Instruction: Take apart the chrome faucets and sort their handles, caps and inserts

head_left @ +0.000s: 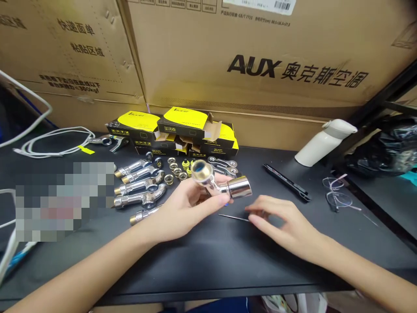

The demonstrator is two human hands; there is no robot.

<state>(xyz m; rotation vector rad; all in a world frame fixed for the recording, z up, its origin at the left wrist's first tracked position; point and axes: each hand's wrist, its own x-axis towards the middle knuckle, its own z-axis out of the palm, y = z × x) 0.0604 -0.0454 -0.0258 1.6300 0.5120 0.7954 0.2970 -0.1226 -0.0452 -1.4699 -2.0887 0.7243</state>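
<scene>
My left hand (185, 206) is closed around a chrome faucet fitting (239, 187), holding it above the black table. One round opening of the fitting, with a brass-coloured inside, tilts up toward me; a smooth chrome cylinder points right. To the right, my right hand (283, 221) is low over the table with curled fingers. Its thumb and fingertips meet the end of a thin metal rod (233, 217), whose tip points left. Behind my left hand lie several chrome faucet bodies (140, 195) with brass threaded ends, and several chrome rings (168, 179).
Yellow-and-black boxes (185, 119) are stacked at the back, before large cartons (195, 65). Chrome handles (224, 163) lie near them. On the right are a black pen-like tool (286, 181), glasses (339, 198) and a white bottle (322, 143). A white cable (55, 141) coils at left.
</scene>
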